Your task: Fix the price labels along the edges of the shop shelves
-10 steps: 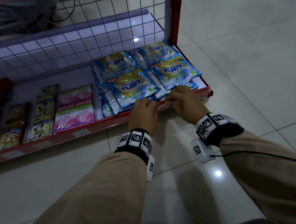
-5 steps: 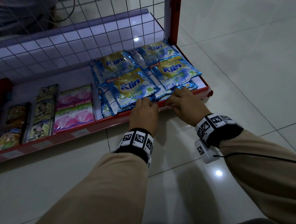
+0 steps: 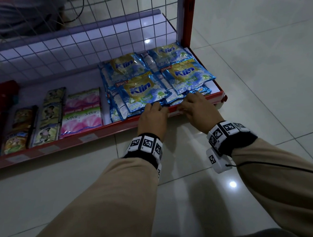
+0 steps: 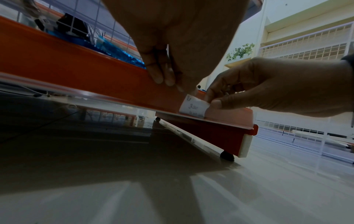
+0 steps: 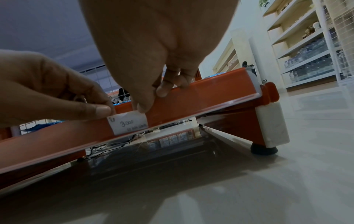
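Price label (image 5: 128, 124) sits on the front strip of the red shelf edge (image 3: 115, 125), toward its right end, just below the stacked blue Klin sachets (image 3: 144, 93). It is a small white paper slip with "3.000" handwritten across it and a smaller line of writing beneath that I cannot read. Its top edge looks slightly raised and uneven, while its lower edge lies along the bottom lip of the strip.

The step in hand, as I judge it, is seating this slip into the strip — both hands are working its upper corners. The left hand (image 3: 153, 118) has its thumb pressed at the label's top left corner, with curled fingers over the shelf edge behind it; whether thumb and finger actually pinch the paper or only press it down, I cannot tell. The right hand (image 3: 197, 109) has its thumb tip on the top right corner and its other fingers hooked over the top of the rail, so it presses rather than pinches.

The next move probably calls for sliding the thumbs along the top edge to tuck it flat and square, without creasing the thin paper.

Further left on the same edge, other pale labels (image 3: 87, 137) are already in place below the pink Soffell packs (image 3: 82, 116) — they look level from here.
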The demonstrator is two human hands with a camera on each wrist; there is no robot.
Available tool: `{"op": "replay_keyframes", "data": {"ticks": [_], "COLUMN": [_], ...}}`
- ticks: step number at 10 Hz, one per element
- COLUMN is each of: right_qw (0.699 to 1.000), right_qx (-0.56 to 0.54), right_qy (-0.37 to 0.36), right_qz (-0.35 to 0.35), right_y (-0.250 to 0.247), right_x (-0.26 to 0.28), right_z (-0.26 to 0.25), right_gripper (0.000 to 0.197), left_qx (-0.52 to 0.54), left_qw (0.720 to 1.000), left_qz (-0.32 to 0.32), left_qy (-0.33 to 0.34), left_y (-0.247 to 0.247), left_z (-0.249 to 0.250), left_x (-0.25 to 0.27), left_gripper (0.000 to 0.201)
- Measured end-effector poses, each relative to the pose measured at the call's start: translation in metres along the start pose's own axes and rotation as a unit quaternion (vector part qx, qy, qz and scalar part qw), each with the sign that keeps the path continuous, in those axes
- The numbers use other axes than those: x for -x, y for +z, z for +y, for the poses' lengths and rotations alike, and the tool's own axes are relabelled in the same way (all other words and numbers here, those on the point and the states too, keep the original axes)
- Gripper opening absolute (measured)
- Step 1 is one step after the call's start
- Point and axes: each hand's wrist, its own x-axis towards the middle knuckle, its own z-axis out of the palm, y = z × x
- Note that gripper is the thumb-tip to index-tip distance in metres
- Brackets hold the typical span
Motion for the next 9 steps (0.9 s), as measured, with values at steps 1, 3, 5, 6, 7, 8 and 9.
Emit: {"op": "replay_keyframes", "data": {"ticks": [1, 3, 5, 6, 7, 8, 9], "right_qw": [1.0, 0.995, 0.995, 0.994, 0.994, 0.994, 0.993], "right_qx": [-0.011, -0.025, 0.015, 0.012, 0.02, 0.05, 0.048], "right_qy": [0.008, 0.003, -0.005, 0.0, 0.0, -0.005, 0.007], "right_qz": [0.026, 0.093, 0.1, 0.105, 0.103, 0.097, 0.106], "right_y": [0.001, 0.005, 0.004, 0.005, 0.005, 0.0, -0.008], "right_x": [0.003, 0.01, 0.015, 0.02, 0.023, 0.028, 0.027], "right_z": [0.001, 0.002, 0.002, 0.0, -0.002, -0.004, -0.007], "right_gripper": [0.017, 0.013, 0.02, 0.022, 0.023, 0.025, 0.027], "left_qx": [0.011, 0.019, -0.007, -0.025, -0.019, -0.039, -0.058], "left_qw": [1.0, 1.0, 1.0, 0.999, 1.0, 0.999, 0.998], "left_qz": [0.007, 0.017, 0.023, 0.026, 0.017, -0.015, -0.013], "left_qy": [0.002, 0.007, -0.001, -0.008, -0.013, -0.021, -0.029], "left_y": [0.0, -0.004, -0.008, -0.009, -0.009, -0.009, -0.015], "left_z": [-0.002, -0.007, -0.007, -0.008, -0.007, -0.007, -0.01], "left_x": [0.002, 0.007, 0.012, 0.018, 0.024, 0.035, 0.037], "left_gripper": [0.018, 0.023, 0.021, 0.025, 0.03, 0.037, 0.035]}}
